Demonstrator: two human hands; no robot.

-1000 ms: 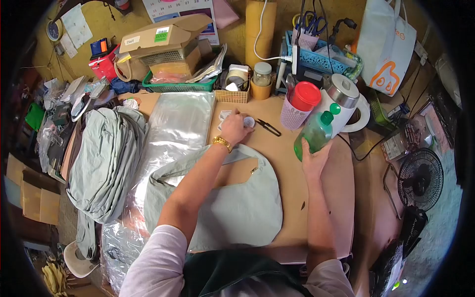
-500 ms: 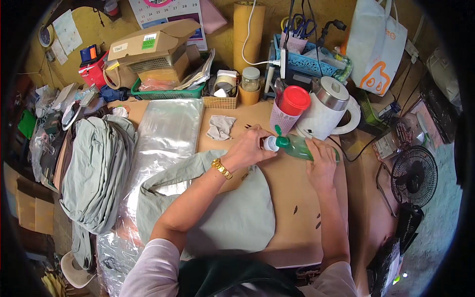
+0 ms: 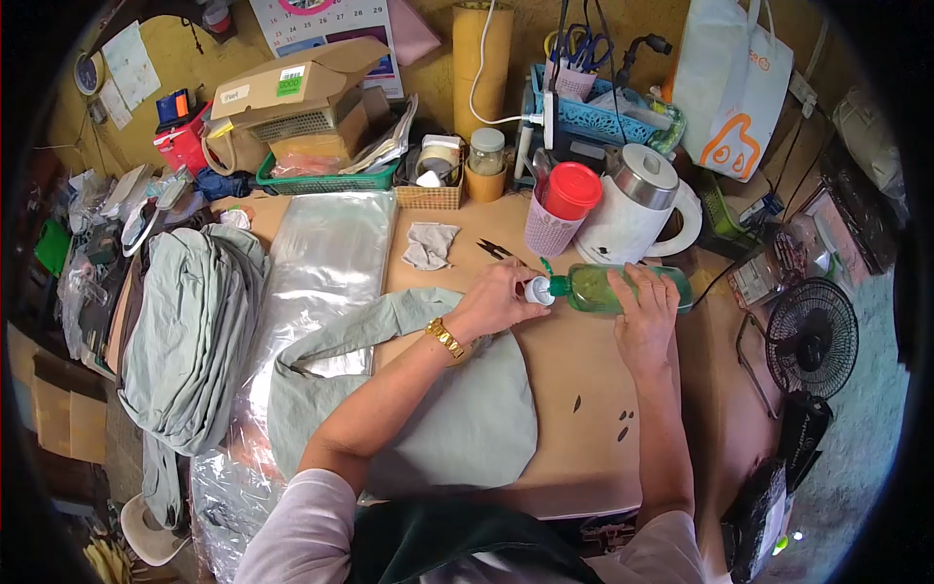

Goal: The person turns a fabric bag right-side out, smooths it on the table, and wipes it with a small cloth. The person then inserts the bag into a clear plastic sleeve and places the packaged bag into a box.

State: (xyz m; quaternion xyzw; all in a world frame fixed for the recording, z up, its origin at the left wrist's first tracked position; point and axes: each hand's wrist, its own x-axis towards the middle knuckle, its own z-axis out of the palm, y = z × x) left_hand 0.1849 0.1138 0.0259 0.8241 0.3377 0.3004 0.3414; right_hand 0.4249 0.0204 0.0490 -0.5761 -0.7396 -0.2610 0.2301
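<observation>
My left hand pinches a small white cap with its opening turned to the right. In my right hand is a green transparent bottle, tipped onto its side, with its flip-top spout at the mouth of the cap. Below my left hand a grey-green cloth bag lies flat on the brown board. A crumpled cloth scrap and black thread snips lie beyond my left hand.
Clear plastic sheets and a stack of folded grey-green bags lie to the left. A white kettle and a red-lidded container stand beyond the bottle. A black fan is at the right.
My left hand has moved right from the cloth scrap, bringing the cap to the bottle. The bottle has gone from upright to lying sideways, its spout now at the cap.
</observation>
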